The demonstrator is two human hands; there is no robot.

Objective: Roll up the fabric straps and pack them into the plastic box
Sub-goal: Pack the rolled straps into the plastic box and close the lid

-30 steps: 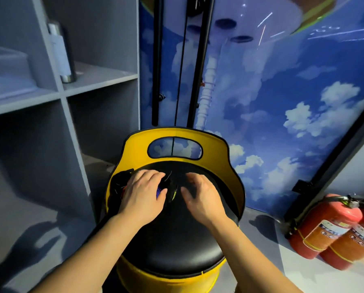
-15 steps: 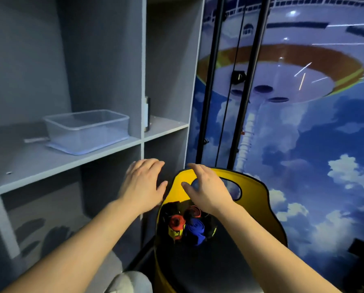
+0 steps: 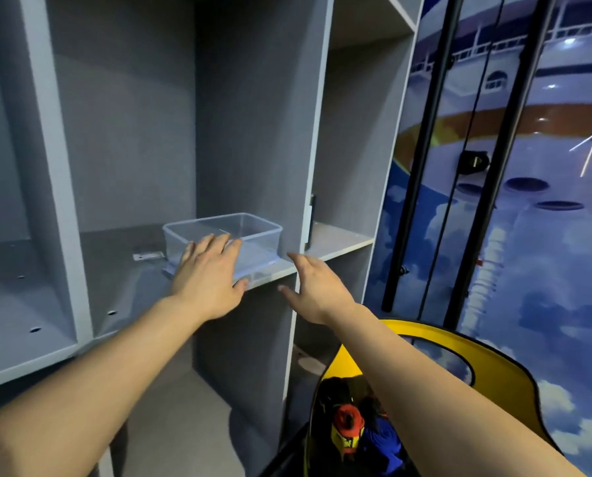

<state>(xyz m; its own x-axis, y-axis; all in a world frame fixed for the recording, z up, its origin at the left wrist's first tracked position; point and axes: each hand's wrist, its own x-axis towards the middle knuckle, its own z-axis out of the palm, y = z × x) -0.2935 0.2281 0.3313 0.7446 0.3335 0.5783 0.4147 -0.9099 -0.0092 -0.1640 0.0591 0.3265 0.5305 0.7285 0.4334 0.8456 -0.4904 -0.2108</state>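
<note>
Fetching step: left hand [image 3: 207,276] and right hand [image 3: 317,288], both flat-fingered and empty, reach toward the clear rectangular plastic box [image 3: 253,232] on the grey shelf [image 3: 339,241]. Rolled red and blue fabric straps [image 3: 360,432] wait on the yellow-backed black stool [image 3: 514,383]. Next, probably: grasp the box by both sides.

Grey shelving unit [image 3: 253,98] — blue sky mural [image 3: 545,270] beside.

No text, brand or number can be read. A yellow label [image 3: 347,442] on one rolled strap [image 3: 347,420] carries dark marks. They are too blurred to make out.
</note>
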